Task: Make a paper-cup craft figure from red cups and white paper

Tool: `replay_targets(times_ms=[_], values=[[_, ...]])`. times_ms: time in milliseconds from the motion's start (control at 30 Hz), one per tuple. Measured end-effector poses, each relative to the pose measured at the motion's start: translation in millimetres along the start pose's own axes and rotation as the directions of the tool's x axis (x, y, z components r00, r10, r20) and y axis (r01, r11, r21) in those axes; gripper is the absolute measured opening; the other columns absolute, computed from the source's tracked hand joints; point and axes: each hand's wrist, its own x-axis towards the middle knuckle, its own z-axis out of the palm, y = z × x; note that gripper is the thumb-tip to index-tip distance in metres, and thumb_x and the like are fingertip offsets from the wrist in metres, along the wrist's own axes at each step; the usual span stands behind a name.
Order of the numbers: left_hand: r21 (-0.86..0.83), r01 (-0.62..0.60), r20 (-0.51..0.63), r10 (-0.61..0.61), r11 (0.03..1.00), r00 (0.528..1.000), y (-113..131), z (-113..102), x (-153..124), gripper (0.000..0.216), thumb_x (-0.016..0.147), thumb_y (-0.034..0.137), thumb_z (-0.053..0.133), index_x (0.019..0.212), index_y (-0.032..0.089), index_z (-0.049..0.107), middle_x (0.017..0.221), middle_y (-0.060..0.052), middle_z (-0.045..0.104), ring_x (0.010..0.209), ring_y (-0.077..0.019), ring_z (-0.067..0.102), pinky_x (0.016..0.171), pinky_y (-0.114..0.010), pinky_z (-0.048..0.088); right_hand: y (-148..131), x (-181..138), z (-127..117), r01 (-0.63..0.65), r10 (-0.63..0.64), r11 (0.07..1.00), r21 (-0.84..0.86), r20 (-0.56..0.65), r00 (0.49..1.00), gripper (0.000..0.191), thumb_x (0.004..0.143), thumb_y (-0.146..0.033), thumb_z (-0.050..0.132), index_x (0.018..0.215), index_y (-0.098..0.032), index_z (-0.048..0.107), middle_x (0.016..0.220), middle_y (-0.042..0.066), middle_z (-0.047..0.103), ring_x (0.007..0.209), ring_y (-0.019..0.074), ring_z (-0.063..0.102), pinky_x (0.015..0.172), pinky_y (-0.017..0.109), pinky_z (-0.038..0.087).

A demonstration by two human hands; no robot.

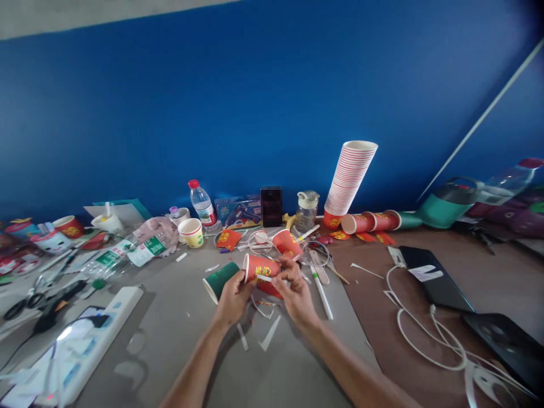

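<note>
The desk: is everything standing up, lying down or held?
Middle red cup: sideways, held between left hand and right hand
Green cup beside left hand: lying
Tall cup stack: standing
Cup row right of stack: lying
Bottle beside blue box: standing, capped
Clear jar: standing, lid on

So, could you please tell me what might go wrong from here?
The red paper cup in the left hand might dent if squeezed hard. The green cup, lying on its side beside that hand, could roll if nudged. The tall cup stack might topple if bumped.
</note>
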Motion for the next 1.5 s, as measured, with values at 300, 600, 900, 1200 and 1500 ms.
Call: replay_targets(times_ms=[300, 600, 900, 1200, 1500], values=[[0.004, -0.028, 0.051, 0.028, 1.000, 0.998, 6, 2, -1, 0.026, 0.080, 0.038, 0.060, 0.088, 0.013, 0.064, 0.081, -0.003, 0.065, 0.076, -0.0174, 0.056, 0.070, -0.025, 0.045, 4, 0, 0, 0.006, -0.004, 0.999, -0.046, 0.056, 0.998, 0.023, 0.079, -0.036, 0.061, 0.063, -0.019, 0.058, 0.118, 0.008, 0.054, 0.113, 0.0230, 0.052, 0.097, 0.038, 0.038], [-0.005, -0.001, 0.047, 0.002, 1.000, 0.999, 11, 5, -3, 0.034, 0.076, 0.043, 0.063, 0.091, 0.013, 0.066, 0.081, -0.004, 0.068, 0.077, -0.0197, 0.059, 0.071, -0.027, 0.047, 3, 0, 1, 0.034, -0.033, 0.986, -0.160, 0.011, 0.999, 0.015, 0.077, -0.025, 0.060, 0.064, -0.019, 0.058, 0.116, 0.009, 0.054, 0.109, 0.0224, 0.053, 0.094, 0.036, 0.042], [-0.040, -0.001, 0.001, 0.001, 0.999, 1.000, 9, 12, -5, 0.032, 0.072, 0.044, 0.065, 0.084, 0.015, 0.064, 0.077, -0.003, 0.068, 0.075, -0.0199, 0.061, 0.069, -0.027, 0.047, -5, -3, 4, 0.097, -0.097, 0.960, -0.263, 0.013, 0.995, 0.014, 0.073, -0.013, 0.055, 0.061, -0.020, 0.054, 0.114, 0.011, 0.055, 0.107, 0.0241, 0.055, 0.089, 0.038, 0.047], [-0.086, -0.024, -0.070, 0.018, 0.996, 0.997, 8, 16, -6, 0.033, 0.077, 0.043, 0.062, 0.094, 0.015, 0.065, 0.091, -0.006, 0.071, 0.087, -0.0226, 0.063, 0.080, -0.031, 0.048, -12, -2, 3, 0.129, -0.127, 0.967, -0.221, 0.021, 0.992, 0.016, 0.077, -0.019, 0.056, 0.061, -0.020, 0.054, 0.116, 0.012, 0.054, 0.108, 0.0228, 0.055, 0.086, 0.036, 0.049], [-0.075, -0.059, -0.067, 0.054, 0.995, 0.996, 7, 14, -3, 0.039, 0.077, 0.048, 0.061, 0.098, 0.015, 0.066, 0.093, -0.006, 0.071, 0.085, -0.0228, 0.062, 0.080, -0.032, 0.047, -17, -1, 0, 0.067, -0.050, 0.978, -0.200, 0.090, 0.995, 0.017, 0.074, -0.019, 0.058, 0.058, -0.018, 0.053, 0.125, 0.011, 0.052, 0.106, 0.0230, 0.057, 0.081, 0.033, 0.049]])
